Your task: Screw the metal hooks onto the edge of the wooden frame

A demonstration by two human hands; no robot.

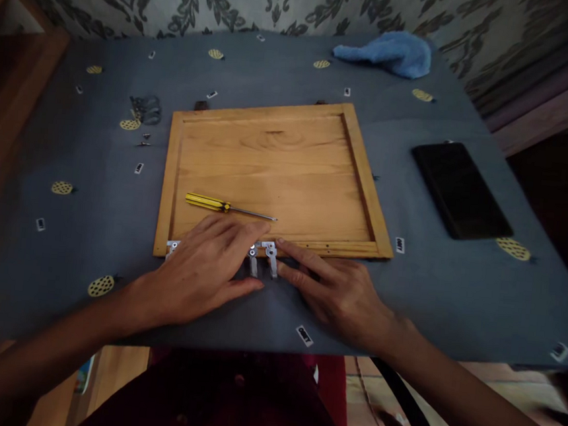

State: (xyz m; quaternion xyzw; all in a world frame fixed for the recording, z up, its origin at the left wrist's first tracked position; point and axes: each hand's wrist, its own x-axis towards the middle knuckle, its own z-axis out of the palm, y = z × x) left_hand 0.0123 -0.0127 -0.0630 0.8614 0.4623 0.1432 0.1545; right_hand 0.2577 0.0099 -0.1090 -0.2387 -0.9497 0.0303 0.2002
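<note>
Both hands (210, 259) flank metal fittings (273, 258) at the wooden panel (268, 165).

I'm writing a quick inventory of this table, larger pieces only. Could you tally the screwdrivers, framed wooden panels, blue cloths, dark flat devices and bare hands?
Screwdriver: 1
Framed wooden panel: 1
Blue cloth: 1
Dark flat device: 1
Bare hands: 2, the left hand and the right hand
Total: 6
</note>
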